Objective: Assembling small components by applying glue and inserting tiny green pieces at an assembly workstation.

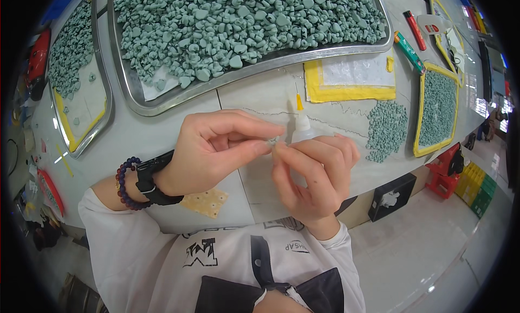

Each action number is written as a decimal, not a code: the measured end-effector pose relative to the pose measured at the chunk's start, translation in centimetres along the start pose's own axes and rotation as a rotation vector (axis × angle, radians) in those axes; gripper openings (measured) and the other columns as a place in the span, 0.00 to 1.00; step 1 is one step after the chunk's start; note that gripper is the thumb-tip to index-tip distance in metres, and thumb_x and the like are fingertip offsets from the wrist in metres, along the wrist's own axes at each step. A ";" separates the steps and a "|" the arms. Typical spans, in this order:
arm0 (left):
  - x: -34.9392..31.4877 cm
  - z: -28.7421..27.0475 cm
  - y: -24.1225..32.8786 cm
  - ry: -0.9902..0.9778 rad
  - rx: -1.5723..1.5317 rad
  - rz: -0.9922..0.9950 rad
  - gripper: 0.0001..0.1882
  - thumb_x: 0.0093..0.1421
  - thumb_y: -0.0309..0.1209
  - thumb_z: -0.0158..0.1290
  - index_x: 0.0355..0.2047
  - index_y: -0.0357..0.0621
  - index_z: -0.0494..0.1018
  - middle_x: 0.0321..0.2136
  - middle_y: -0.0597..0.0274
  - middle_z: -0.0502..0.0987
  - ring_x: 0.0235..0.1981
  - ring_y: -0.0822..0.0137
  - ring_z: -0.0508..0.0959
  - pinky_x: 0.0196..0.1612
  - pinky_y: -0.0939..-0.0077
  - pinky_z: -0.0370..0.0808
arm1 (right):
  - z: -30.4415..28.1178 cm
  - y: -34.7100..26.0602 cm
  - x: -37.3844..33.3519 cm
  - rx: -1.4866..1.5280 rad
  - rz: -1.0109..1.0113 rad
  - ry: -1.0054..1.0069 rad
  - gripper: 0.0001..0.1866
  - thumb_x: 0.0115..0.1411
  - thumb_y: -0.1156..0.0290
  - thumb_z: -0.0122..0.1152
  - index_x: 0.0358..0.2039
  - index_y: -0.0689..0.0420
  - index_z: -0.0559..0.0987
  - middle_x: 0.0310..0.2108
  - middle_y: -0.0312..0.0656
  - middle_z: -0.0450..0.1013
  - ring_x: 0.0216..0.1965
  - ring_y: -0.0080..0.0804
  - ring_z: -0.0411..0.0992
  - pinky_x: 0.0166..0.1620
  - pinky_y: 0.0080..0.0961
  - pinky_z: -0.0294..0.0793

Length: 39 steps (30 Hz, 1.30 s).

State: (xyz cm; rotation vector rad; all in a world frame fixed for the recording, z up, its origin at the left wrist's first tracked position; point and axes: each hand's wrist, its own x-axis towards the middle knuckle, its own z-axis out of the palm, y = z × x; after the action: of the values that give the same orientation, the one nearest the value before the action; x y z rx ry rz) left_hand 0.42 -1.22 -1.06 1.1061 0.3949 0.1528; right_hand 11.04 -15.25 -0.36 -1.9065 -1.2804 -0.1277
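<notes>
My left hand [216, 148] pinches a small grey-green piece [273, 141] between thumb and forefinger, over the middle of the table. Thumb and forefinger of my right hand [314, 175] close on the same piece from the other side. Fingertips cover most of it, so its exact shape is hidden. Just behind my right hand stands a white squeeze bottle [304, 130] with a yellow needle tip [299, 102] pointing up. A large metal tray [179, 99] at the back holds a heap of grey-green stone-like pieces [238, 31].
A second metal tray [103, 130] with such pieces lies at left. At right are a loose pile of tiny pieces [387, 130], a yellow-edged tray [417, 142], a green cutter knife [410, 52] and a red marker [414, 30]. A patterned yellow cloth [207, 202] lies by my left forearm.
</notes>
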 end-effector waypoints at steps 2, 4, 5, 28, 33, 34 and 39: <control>0.0 0.0 0.0 0.005 -0.012 -0.005 0.15 0.52 0.11 0.49 0.40 0.32 0.74 0.41 0.48 0.75 0.43 0.64 0.76 0.46 0.75 0.73 | 0.0 0.1 0.0 0.006 0.003 0.000 0.17 0.31 0.81 0.65 0.27 0.55 0.79 0.26 0.33 0.71 0.27 0.30 0.67 0.36 0.27 0.59; 0.0 -0.1 0.0 -0.001 0.001 0.002 0.15 0.52 0.11 0.50 0.40 0.32 0.74 0.41 0.48 0.75 0.43 0.64 0.76 0.46 0.75 0.73 | 0.0 0.0 0.0 0.008 0.010 -0.005 0.17 0.32 0.81 0.65 0.27 0.55 0.78 0.26 0.33 0.71 0.27 0.30 0.67 0.36 0.27 0.59; 0.0 -0.1 0.0 -0.007 0.014 0.009 0.15 0.51 0.11 0.50 0.40 0.32 0.74 0.41 0.48 0.75 0.42 0.64 0.76 0.45 0.75 0.73 | -0.1 -0.1 0.0 0.009 0.018 -0.009 0.16 0.32 0.81 0.65 0.27 0.55 0.78 0.26 0.33 0.71 0.27 0.30 0.67 0.36 0.27 0.59; 0.1 -0.3 0.2 -0.044 0.019 0.002 0.13 0.49 0.10 0.52 0.36 0.32 0.75 0.37 0.49 0.76 0.41 0.63 0.76 0.44 0.74 0.74 | -0.9 0.4 0.6 0.119 0.088 -0.090 0.13 0.36 0.80 0.67 0.26 0.56 0.80 0.25 0.35 0.71 0.30 0.33 0.66 0.39 0.30 0.62; 0.2 -0.3 -0.2 -0.044 0.024 0.043 0.12 0.49 0.10 0.51 0.35 0.32 0.74 0.37 0.49 0.76 0.41 0.63 0.76 0.45 0.73 0.74 | -0.7 0.6 0.8 0.119 0.081 -0.110 0.13 0.36 0.80 0.67 0.26 0.56 0.80 0.25 0.35 0.71 0.30 0.33 0.67 0.39 0.30 0.62; 0.2 -0.2 -0.2 -0.045 0.030 0.054 0.12 0.49 0.10 0.51 0.35 0.32 0.74 0.37 0.49 0.76 0.41 0.63 0.76 0.45 0.73 0.74 | -0.7 0.6 0.8 0.125 0.081 -0.109 0.13 0.36 0.80 0.67 0.26 0.56 0.80 0.25 0.35 0.71 0.30 0.33 0.67 0.39 0.30 0.62; 0.4 -0.3 0.3 -0.072 -0.048 0.024 0.13 0.50 0.10 0.50 0.36 0.31 0.73 0.38 0.48 0.76 0.42 0.63 0.76 0.45 0.73 0.74 | -0.6 0.7 0.4 0.128 0.105 -0.077 0.14 0.36 0.76 0.68 0.29 0.52 0.80 0.28 0.30 0.71 0.32 0.29 0.67 0.46 0.33 0.55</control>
State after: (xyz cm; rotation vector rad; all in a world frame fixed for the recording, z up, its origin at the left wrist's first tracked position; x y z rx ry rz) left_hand 0.75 -0.72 -1.02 1.0663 0.3120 0.1419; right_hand 11.97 -15.51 -0.12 -1.8790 -1.2066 0.0805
